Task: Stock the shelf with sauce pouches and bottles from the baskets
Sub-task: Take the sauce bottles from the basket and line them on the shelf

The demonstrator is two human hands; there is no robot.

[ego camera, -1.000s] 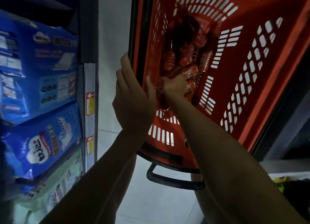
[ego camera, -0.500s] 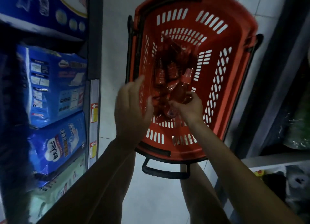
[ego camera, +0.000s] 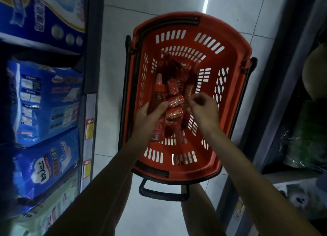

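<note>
Head view: the red basket [ego camera: 233, 87] stands on the tiled floor [ego camera: 152, 218] in a narrow aisle, and the task's goods lie in its bottom. These are a sauce bottle [ego camera: 157, 94] with an orange cap and, just beside it, a loose heap of shiny red pouches [ego camera: 175, 103]. The left hand [ego camera: 150, 119] has its grip wrapped round the bottle's body, thumb across the front, cap pointing away from the person. The right hand [ego camera: 203, 110] hangs over the pouches with its fingers curled in; whether that grip pinches a pouch or holds nothing I cannot tell.

To do this step well, I would lift the bottle straight up until it clears the slotted wall before turning. The pouches look slick, so they are better taken by the body than by a corner.

Around: a black handle [ego camera: 162, 193] juts from the near end of the basket, close to the person's legs. Blue packs [ego camera: 47, 101] crowd the left shelf behind an upright with price tags [ego camera: 89, 127], and green bagged goods [ego camera: 304, 143] sit on the right. No sauce shelf shows here, so the carry will likely mean turning in tight space
</note>
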